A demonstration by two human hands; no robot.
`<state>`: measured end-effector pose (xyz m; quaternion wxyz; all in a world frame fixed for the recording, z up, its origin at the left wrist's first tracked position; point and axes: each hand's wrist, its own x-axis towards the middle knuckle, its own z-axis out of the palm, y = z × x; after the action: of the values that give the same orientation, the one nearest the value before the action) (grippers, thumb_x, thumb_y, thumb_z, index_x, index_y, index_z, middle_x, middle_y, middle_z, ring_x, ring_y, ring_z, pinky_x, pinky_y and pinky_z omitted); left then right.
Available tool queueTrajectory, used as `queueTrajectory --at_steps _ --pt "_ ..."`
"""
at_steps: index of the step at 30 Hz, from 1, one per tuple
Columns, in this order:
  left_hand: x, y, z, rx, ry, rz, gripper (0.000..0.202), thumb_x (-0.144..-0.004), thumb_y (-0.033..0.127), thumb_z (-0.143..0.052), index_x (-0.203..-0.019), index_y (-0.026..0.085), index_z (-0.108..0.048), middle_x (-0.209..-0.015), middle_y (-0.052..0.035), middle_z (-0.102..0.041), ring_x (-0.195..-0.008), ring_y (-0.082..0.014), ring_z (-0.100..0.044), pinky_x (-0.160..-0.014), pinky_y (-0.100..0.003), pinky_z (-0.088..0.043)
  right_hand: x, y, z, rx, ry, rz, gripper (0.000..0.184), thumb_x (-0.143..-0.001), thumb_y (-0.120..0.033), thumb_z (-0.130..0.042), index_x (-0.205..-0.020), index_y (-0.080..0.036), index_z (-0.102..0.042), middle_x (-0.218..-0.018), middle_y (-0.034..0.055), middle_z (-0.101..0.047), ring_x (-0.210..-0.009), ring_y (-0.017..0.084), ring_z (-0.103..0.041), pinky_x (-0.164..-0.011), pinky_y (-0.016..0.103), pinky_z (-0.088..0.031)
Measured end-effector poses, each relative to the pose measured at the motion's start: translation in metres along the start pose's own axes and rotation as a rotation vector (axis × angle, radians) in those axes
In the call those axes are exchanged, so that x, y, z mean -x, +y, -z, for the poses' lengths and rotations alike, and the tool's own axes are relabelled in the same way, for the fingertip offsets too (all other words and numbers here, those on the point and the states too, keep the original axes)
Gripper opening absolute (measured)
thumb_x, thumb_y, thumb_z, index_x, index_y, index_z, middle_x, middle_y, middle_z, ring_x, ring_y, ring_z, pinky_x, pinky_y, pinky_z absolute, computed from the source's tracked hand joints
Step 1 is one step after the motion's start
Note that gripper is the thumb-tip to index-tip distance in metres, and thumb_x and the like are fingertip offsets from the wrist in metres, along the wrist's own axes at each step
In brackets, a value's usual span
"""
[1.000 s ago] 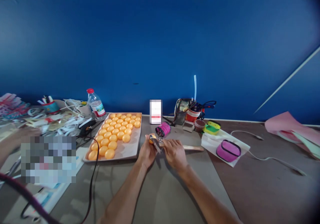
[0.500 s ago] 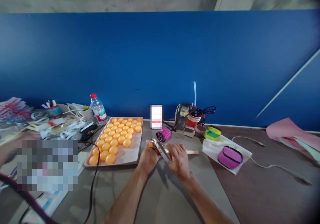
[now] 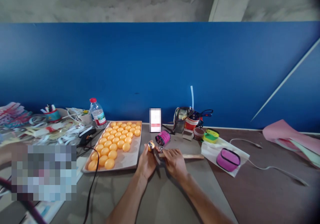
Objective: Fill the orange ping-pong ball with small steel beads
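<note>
My left hand (image 3: pixel 148 161) is closed around an orange ball (image 3: pixel 151 146), like a table tennis ball, with dark and shiny bits on its surface. My right hand (image 3: pixel 176 164) grips a long light wooden stick (image 3: pixel 193 156), which sticks out to the right past the fingers. Small glittering bits (image 3: pixel 160 148) show at the fingertips, between the two hands; their kind is too small to tell. Just behind the hands lies a magenta roll-like item (image 3: pixel 163 137) with dark edges. Left of my hands stands a shallow tray (image 3: pixel 133 152) with many orange balls (image 3: pixel 113 146) in rows.
A phone-like bright screen (image 3: pixel 155 120) leans at the blue partition (image 3: pixel 150 60). Rightward are a small brown cup (image 3: pixel 198 133), a yellow-green case (image 3: pixel 210 135) and a magenta case (image 3: pixel 228 159) on white paper. A bottle (image 3: pixel 98 114), black cable (image 3: pixel 93 184) and another person's arm (image 3: pixel 11 152) are at left.
The stick in my right hand has swung to lie more level, and a grey blade-like shape between my hands shows less. My left hand still holds the ball. The whole view has shifted slightly.
</note>
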<state>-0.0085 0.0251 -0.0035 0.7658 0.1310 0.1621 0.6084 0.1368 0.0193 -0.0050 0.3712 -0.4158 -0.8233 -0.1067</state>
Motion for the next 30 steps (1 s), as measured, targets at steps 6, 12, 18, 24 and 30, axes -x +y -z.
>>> queueTrajectory --at_steps 6,12,18,24,30 --pt "-0.0008 -0.0014 0.0026 -0.033 0.015 0.066 0.037 -0.084 0.046 -0.052 -0.083 0.012 -0.065 -0.075 -0.0071 -0.066 -0.069 -0.0165 -0.062 -0.073 -0.03 -0.048 -0.0019 -0.0032 0.0008 -0.027 0.074 0.006 0.019 -0.086 -0.012 -0.042 -0.095 -0.016 -0.058 -0.073 0.0043 -0.062 -0.07 0.018 -0.053 -0.067 0.03 -0.032" --pt "0.0 -0.0043 0.004 -0.084 0.033 0.076 0.044 -0.083 0.05 -0.051 -0.082 0.009 -0.066 -0.073 -0.0081 -0.067 -0.064 -0.0155 -0.061 -0.064 -0.027 -0.048 -0.0014 -0.004 -0.0005 -0.044 0.085 0.019 0.019 -0.085 -0.01 -0.044 -0.096 -0.016 -0.057 -0.075 0.0042 -0.062 -0.071 0.018 -0.053 -0.069 0.03 -0.032" --pt "-0.0006 -0.0041 0.0026 -0.033 0.04 -0.009 0.029 -0.081 0.042 -0.058 -0.077 0.014 -0.063 -0.07 -0.004 -0.065 -0.066 -0.0152 -0.062 -0.067 -0.027 -0.047 0.0006 -0.0029 -0.0051 -0.01 -0.009 -0.017 0.016 -0.082 -0.009 -0.045 -0.087 -0.018 -0.058 -0.071 0.0029 -0.061 -0.067 0.017 -0.052 -0.066 0.03 -0.03" --pt "0.0022 -0.0004 -0.0011 -0.021 0.046 0.027 0.033 -0.083 0.042 -0.056 -0.074 0.011 -0.064 -0.07 -0.0062 -0.066 -0.066 -0.0153 -0.061 -0.07 -0.028 -0.047 -0.0002 -0.0057 -0.005 -0.027 0.041 -0.019 0.017 -0.083 -0.01 -0.045 -0.09 -0.017 -0.058 -0.075 0.0041 -0.062 -0.07 0.018 -0.053 -0.067 0.03 -0.031" --pt "0.0012 0.0 0.003 0.016 0.021 0.042 0.031 -0.082 0.041 -0.057 -0.078 0.012 -0.065 -0.076 -0.0069 -0.068 -0.072 -0.017 -0.064 -0.072 -0.029 -0.048 0.0005 -0.0057 -0.0045 -0.031 0.072 -0.023 0.019 -0.084 -0.008 -0.043 -0.092 -0.018 -0.058 -0.074 0.0036 -0.062 -0.069 0.018 -0.053 -0.068 0.03 -0.03"
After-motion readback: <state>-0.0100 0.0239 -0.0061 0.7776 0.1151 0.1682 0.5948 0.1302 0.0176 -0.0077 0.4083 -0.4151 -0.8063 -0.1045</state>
